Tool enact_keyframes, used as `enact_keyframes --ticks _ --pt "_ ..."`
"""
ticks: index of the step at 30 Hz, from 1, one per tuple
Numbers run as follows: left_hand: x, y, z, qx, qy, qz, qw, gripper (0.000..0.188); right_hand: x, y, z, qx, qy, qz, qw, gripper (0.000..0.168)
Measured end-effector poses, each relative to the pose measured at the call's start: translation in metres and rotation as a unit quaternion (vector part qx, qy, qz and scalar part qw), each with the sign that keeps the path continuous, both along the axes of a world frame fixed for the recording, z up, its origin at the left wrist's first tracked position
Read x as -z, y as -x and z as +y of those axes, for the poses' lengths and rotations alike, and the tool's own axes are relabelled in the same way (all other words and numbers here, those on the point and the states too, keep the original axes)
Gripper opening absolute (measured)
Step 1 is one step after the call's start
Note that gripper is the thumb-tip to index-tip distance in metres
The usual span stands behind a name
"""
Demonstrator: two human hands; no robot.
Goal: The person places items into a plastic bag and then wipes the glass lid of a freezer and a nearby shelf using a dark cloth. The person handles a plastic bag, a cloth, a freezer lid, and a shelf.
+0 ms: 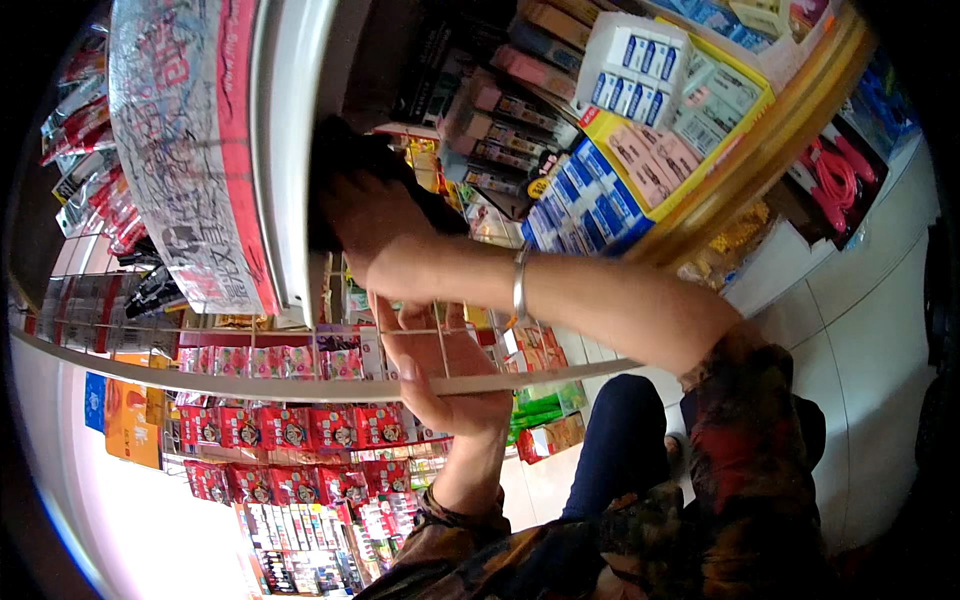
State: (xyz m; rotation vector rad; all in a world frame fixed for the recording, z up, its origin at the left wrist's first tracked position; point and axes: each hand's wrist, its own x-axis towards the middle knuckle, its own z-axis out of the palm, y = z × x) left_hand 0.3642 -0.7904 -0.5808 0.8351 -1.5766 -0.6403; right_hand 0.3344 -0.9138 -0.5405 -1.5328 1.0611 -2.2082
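Observation:
My right hand (379, 214), with a silver bangle on its wrist, reaches into the shadow under a white shelf edge (289, 157). It presses on a dark bunched cloth (341, 169); the fingertips are lost in the dark. Lower down, my left hand (446, 367) grips a white wire rack (300, 387), its thumb over the rim and the fingers among the wires. A yellow open box (739, 112) of small packs and blue-and-white cartons (589, 199) lie beyond my right forearm.
A printed sign strip (187, 150) runs along the shelf. Red snack packets (292, 427) hang in rows below the rack. A wooden shelf edge (757, 169) curves at the upper right, near a pink-handled jump rope (832, 176). Pale floor tiles (874, 352) show at the right.

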Motion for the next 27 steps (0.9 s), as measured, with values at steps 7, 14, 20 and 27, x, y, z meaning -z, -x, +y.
enact_keyframes --ticks 7,14,20,27 --pt "-0.007 -0.004 0.013 -0.029 -0.036 0.040 0.998 0.086 -0.002 0.003 -0.024 -0.199 -0.019 0.063 0.978 0.030" --pt "0.003 -0.005 0.007 -0.035 -0.016 0.075 0.996 0.082 0.033 -0.025 -0.035 -0.090 0.055 -0.003 0.994 0.037" --pt "-0.001 -0.002 0.011 -0.016 -0.021 0.070 0.997 0.079 0.042 -0.025 -0.096 -0.194 -0.079 0.007 0.978 0.037" --pt "-0.002 0.001 0.011 -0.017 -0.023 0.089 0.996 0.085 0.050 0.014 -0.127 -0.182 -0.135 -0.017 0.974 0.038"
